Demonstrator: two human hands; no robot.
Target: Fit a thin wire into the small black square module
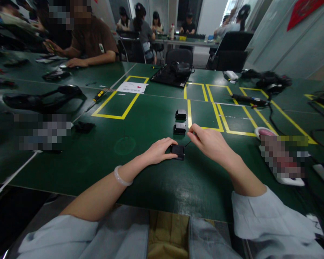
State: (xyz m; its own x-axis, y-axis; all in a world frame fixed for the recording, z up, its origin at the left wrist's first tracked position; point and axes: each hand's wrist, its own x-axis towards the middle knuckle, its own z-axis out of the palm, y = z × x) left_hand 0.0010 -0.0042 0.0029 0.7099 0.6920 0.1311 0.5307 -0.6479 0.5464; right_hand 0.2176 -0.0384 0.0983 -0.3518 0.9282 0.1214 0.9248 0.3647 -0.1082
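On the green table, my left hand [160, 151] grips a small black rectangular block [178, 152] from its left side, thumb at the near edge and fingers at the far edge. My right hand [205, 142] pinches a thin dark rod-like tool [188, 145] whose low end reaches the block's right side. Its handle is hidden in my fingers, so its exact kind does not show. Just beyond the block sit two similar black blocks, a nearer one [179, 128] and a farther one [181, 114], one behind the other.
Yellow tape rectangles [124, 117] mark the table. A black-and-yellow screwdriver [98, 96] and black frame [43, 98] lie left. A black panel [167, 75] is at the back. An electric screwdriver [250, 99] and white-cased device [288, 180] lie right. A co-worker [94, 39] sits across the table.
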